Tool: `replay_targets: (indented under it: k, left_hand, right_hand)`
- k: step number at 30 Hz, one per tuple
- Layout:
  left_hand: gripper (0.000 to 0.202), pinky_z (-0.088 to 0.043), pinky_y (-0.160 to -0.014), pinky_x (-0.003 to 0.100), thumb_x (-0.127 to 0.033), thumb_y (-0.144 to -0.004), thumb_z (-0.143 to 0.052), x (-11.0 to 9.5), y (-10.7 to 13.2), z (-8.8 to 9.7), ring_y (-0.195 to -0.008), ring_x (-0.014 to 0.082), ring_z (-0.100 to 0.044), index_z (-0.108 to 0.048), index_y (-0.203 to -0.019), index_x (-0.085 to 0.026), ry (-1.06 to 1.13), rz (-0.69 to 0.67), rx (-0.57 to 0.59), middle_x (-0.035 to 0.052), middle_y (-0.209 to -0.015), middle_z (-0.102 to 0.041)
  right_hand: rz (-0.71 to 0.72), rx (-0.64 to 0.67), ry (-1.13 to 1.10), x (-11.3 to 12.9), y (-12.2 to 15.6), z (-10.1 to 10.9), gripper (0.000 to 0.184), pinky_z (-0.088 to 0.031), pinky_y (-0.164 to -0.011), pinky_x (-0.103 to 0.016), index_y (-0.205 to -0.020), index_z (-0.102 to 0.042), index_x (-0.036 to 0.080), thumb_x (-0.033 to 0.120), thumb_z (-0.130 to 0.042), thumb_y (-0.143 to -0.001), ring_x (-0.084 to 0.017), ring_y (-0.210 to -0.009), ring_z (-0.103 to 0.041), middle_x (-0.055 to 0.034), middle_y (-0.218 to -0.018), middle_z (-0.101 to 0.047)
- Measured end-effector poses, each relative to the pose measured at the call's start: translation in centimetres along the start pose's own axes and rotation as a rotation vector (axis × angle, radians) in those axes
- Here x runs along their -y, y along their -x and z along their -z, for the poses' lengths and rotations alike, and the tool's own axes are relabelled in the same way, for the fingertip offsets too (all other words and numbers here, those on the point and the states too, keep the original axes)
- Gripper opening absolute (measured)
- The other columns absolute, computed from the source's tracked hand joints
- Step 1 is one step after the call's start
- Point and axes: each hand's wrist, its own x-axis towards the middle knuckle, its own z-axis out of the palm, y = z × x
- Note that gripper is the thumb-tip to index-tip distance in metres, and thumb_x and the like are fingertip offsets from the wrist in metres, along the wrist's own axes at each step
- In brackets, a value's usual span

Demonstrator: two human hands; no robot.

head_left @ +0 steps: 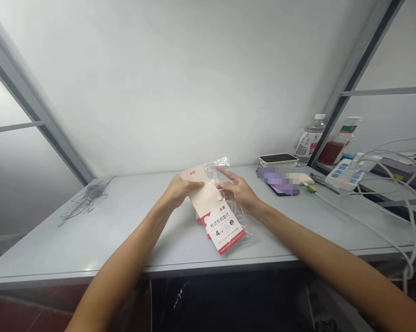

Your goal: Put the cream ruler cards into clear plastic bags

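Observation:
Both my hands hold a long flat packet (pixel 217 216) above the grey table (pixel 132 230). The packet is a beige and red card with printed characters inside a clear plastic sleeve. My left hand (pixel 178 190) is closed on the card's upper left end, thumb on top. My right hand (pixel 239 191) grips the clear sleeve at the upper right, with its forefinger stretched up along the plastic flap (pixel 217 164). The packet's red lower end points toward me.
A phone (pixel 278 159) lies face up at the back of the table beside a blurred-out object (pixel 279 180). Two bottles (pixel 310 138) stand at the back right by a metal post. A power strip (pixel 346 174) and white cables (pixel 384 221) cover the right side.

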Motion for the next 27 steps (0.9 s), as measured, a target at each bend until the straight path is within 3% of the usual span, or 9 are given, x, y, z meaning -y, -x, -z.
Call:
replay_targets:
  k: [6, 9, 13, 20, 25, 27]
  left_hand:
    - [0.029, -0.048, -0.07, 0.036, -0.024, -0.062, -0.069, 0.22, -0.08, 0.19, -0.083, 0.024, -0.062, -0.064, -0.089, -0.012, 0.009, -0.025, 0.083, 0.0113, -0.094, -0.066]
    - [0.03, -0.048, -0.071, 0.036, -0.026, -0.063, -0.069, 0.38, -0.09, 0.14, -0.084, 0.0244, -0.062, -0.064, -0.089, -0.013, 0.013, -0.04, 0.106, 0.012, -0.097, -0.066]
    - [0.031, -0.048, -0.072, 0.037, -0.028, -0.063, -0.069, 0.59, -0.01, -0.26, -0.086, 0.0256, -0.061, -0.064, -0.09, -0.013, -0.031, -0.07, 0.021, 0.0111, -0.097, -0.066]
    - [0.037, -0.046, -0.06, 0.029, -0.031, -0.06, -0.072, 0.75, -0.1, -0.74, -0.076, 0.0186, -0.06, -0.055, -0.09, -0.018, -0.061, -0.184, -0.185, 0.0037, -0.088, -0.062]
    - [0.057, -0.048, -0.068, 0.03, -0.03, -0.059, -0.074, 0.75, -0.24, -0.59, -0.081, 0.0177, -0.06, -0.049, -0.11, -0.021, 0.043, -0.2, -0.135, 0.0042, -0.096, -0.061]
    - [0.051, -0.048, -0.071, 0.031, -0.033, -0.064, -0.07, 0.58, -0.19, -0.66, -0.083, 0.0189, -0.06, -0.052, -0.111, -0.02, 0.099, -0.169, -0.088, 0.0058, -0.097, -0.062]
  right_hand:
    - [-0.016, 0.008, 0.033, 0.11, 0.02, 0.09, 0.061, -0.051, -0.058, -0.027, -0.134, -0.038, 0.032, 0.026, -0.06, -0.078, -0.013, -0.059, -0.062, 0.0008, -0.075, -0.068]
    - [-0.067, 0.062, 0.033, 0.33, -0.05, 0.21, 0.057, -0.052, -0.059, -0.028, -0.131, -0.042, 0.03, 0.027, -0.061, -0.077, -0.015, -0.064, -0.064, -0.0003, -0.079, -0.068]
    - [-0.097, 0.147, 0.074, 0.28, -0.4, 0.42, 0.051, -0.051, -0.061, -0.029, -0.126, -0.05, 0.024, 0.027, -0.063, -0.076, -0.016, -0.068, -0.064, -0.0015, -0.074, -0.068]
    - [-0.071, 0.219, 0.089, 0.33, -0.4, 0.43, 0.063, -0.048, -0.053, -0.028, -0.133, -0.04, 0.024, 0.029, -0.065, -0.075, -0.015, -0.059, -0.061, 0.001, -0.062, -0.064]
    - [-0.083, 0.232, 0.089, 0.63, -0.1, 0.45, 0.067, -0.048, -0.053, -0.026, -0.133, -0.037, 0.023, 0.029, -0.066, -0.074, -0.014, -0.056, -0.06, 0.0021, -0.06, -0.063]
    - [-0.083, 0.243, 0.089, 0.64, -0.14, 0.58, 0.066, -0.048, -0.053, -0.026, -0.132, -0.037, 0.023, 0.03, -0.067, -0.073, -0.014, -0.055, -0.059, 0.0022, -0.06, -0.063]
